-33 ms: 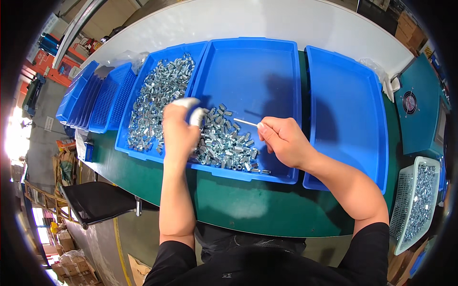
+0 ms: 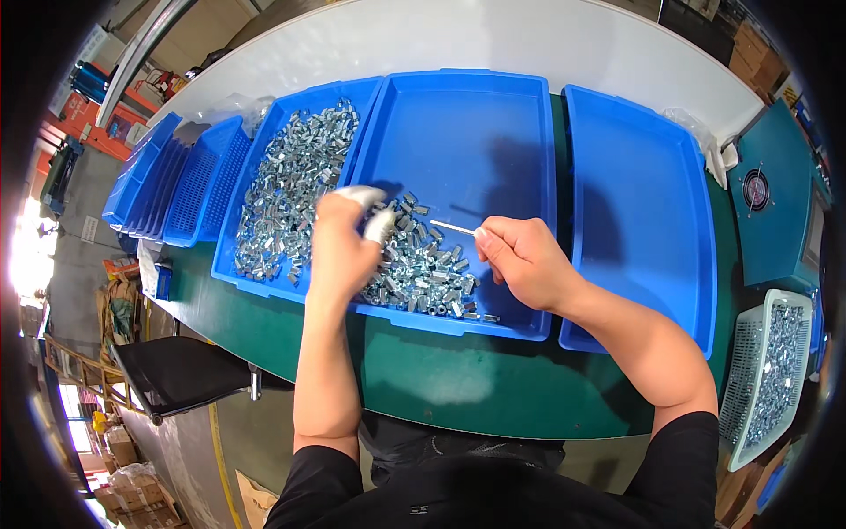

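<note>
My right hand (image 2: pixel 529 260) pinches a thin metal rod (image 2: pixel 454 227) between thumb and fingertips. The rod points left, over the middle blue tray (image 2: pixel 449 132). White coverings show on the fingertips of my left hand (image 2: pixel 348 238), which is somewhat blurred. Its thumb and forefinger are apart, and I see nothing between them. This hand hovers where the left blue tray (image 2: pixel 330 95) meets the middle one. Beside it lies a heap of small silvery hexagonal metal pieces (image 2: pixel 419 273) in the middle tray. More such pieces (image 2: pixel 295 172) fill the left tray.
A third blue tray (image 2: pixel 643 203) stands at the right on the green table (image 2: pixel 423 388). Blue perforated baskets (image 2: pixel 207 181) are at the left. To the right are a teal machine (image 2: pixel 767 194) with a fan and a pale basket (image 2: pixel 767 379) of metal parts. A black chair (image 2: pixel 181 375) stands left.
My left hand has shifted slightly to the right, toward the heap in the middle tray. My right hand and the rod have hardly moved.
</note>
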{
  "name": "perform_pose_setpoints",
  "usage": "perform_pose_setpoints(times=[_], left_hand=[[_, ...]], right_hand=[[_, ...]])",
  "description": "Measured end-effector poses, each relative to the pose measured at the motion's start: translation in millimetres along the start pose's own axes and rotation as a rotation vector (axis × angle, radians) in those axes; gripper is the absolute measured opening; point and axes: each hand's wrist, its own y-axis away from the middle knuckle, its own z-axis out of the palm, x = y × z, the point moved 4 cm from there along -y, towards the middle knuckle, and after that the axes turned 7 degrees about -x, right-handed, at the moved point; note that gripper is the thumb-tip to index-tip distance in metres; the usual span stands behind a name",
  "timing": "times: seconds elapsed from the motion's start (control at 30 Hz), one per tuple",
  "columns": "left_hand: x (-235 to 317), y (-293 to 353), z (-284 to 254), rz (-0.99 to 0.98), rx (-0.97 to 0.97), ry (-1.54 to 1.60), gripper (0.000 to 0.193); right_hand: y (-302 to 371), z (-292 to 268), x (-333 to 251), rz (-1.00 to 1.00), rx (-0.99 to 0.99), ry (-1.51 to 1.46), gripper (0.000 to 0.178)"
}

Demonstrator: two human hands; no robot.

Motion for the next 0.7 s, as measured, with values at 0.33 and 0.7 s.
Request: perform_pose_setpoints(times=[0.33,0.7], left_hand=[[19.0,3.1,17.5,0.072,-0.376,0.065,0.027],[16.7,4.5,13.1,-0.031,-0.165,0.337,0.013]], right_hand=[[-0.1,1.5,-1.4,0.020,-0.048,0.044,0.034],[-1.2,2.4,-5.8,0.003,-0.038,0.043,0.031]])
